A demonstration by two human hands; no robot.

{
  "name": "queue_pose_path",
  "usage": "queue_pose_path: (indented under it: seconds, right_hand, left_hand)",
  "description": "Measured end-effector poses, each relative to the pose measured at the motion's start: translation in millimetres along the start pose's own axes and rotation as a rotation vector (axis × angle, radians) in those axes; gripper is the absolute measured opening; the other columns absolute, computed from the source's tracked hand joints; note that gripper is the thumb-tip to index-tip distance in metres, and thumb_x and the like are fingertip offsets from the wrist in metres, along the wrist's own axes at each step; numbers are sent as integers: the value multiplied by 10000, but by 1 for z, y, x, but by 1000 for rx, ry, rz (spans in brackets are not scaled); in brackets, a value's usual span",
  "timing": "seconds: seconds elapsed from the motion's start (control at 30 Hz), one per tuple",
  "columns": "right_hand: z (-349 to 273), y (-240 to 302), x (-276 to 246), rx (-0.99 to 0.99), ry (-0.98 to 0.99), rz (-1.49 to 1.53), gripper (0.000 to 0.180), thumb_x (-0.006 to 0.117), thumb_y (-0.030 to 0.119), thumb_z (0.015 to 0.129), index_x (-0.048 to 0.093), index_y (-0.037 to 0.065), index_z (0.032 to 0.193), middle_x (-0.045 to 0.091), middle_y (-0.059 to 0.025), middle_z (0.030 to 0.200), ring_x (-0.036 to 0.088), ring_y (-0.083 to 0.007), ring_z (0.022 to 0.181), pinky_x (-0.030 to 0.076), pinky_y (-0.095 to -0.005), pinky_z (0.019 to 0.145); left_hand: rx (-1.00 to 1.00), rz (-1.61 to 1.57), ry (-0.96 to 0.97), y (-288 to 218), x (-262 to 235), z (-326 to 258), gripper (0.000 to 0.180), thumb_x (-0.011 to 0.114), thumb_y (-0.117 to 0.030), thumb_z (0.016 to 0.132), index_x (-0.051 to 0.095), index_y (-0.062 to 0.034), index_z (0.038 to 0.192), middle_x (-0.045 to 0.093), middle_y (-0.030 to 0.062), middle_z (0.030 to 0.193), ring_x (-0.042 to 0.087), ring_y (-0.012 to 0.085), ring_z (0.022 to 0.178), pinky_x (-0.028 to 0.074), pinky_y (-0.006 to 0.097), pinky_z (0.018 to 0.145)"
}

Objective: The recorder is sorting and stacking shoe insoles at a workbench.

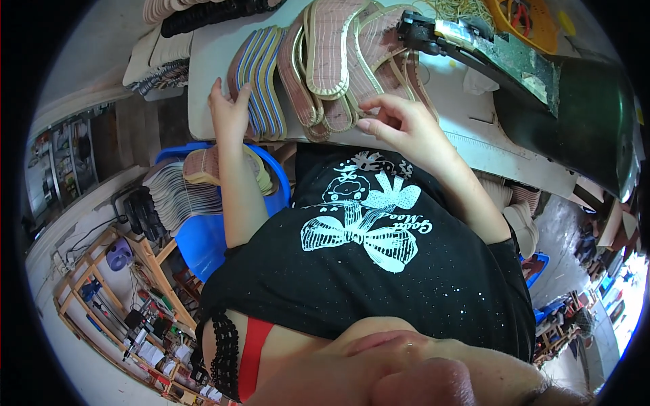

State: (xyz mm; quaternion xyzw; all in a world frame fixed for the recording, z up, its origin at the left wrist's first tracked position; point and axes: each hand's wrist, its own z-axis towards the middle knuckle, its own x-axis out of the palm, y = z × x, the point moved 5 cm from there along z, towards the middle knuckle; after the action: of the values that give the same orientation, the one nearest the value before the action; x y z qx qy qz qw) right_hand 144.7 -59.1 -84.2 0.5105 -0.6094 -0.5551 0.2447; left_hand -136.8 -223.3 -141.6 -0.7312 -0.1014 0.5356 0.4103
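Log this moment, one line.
left hand: fingers parted, beside striped insoles | right hand: fingers parted, near pink insoles | green machine: right

Orange basket (544,24) top right, red-handled tool (520,19) inside. Tangled yellow cord (462,9) just left of it. Crumpled white plastic (479,82) on table (443,80). Wooden rack (158,269) lower left, purple item (120,255) beside it.

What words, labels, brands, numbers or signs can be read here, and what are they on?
Black shirt: white printed lettering beside a flower drawing; I leave the wording unquoted.
Table: ruler-like marks along the front edge, too small to read.
Pink insoles: stripes, no lettering I can make out.
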Motion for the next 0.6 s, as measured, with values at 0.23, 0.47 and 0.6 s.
queue_pose_path:
  seconds: [0.23, 0.47, 0.6]
  right_hand:
    - [-22, 2, 3, 39, 92, 56, 274, 650, 193, 853, 613, 9, 1053, 528, 19, 647, 449, -34, 593, 372, -209, 542]
    - [-6, 65, 7, -490, -60, 97, 765, 814, 262, 652, 450, 52, 1291, 537, -123, 1163, 534, -226, 993, 452, -336, 856]
    - [-12, 75, 9, -614, -73, 125, 657, 721, 100, 717, 442, 34, 1308, 462, -163, 1268, 488, -273, 1146, 435, -364, 919]
  left_hand:
    - [176, -180, -378, -38, -36, -27, 558, 712, -216, 783, 441, 34, 1201, 454, 162, 1196, 568, 242, 933, 429, 329, 829]
    - [286, -783, -82, -156, -3, -94, 643, 706, -155, 812, 299, 6, 1284, 441, 125, 1124, 548, 146, 878, 471, 258, 721]
    - [508, -1076, 12, -171, 26, -96, 756, 712, -340, 808, 272, 24, 1304, 418, 128, 1208, 511, 163, 1002, 453, 278, 835]
